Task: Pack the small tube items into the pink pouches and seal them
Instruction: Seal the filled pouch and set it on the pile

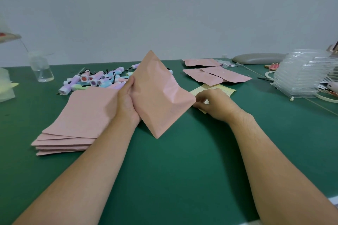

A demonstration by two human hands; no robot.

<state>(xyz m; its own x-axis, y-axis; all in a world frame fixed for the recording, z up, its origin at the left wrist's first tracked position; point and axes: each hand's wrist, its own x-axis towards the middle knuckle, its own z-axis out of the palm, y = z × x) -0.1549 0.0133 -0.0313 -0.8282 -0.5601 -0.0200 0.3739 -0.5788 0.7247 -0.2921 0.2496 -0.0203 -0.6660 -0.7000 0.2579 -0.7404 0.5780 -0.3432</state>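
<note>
Pouch [161,95], pink, creased, puffed, fingers [130,83] of left hand [126,105] clamped on its edge; right hand [215,105] fingers unclear.

Pink pouch [157,95] in left hand [126,104]: matt, creased, paper-like. Pouch stack [76,124] left of it: same matt finish. Tubes [95,80] beyond left hand: smooth glossy plastic. Desk [173,170]: matt green. Trays [300,76] right of right hand [214,106]: clear glossy plastic.
</note>
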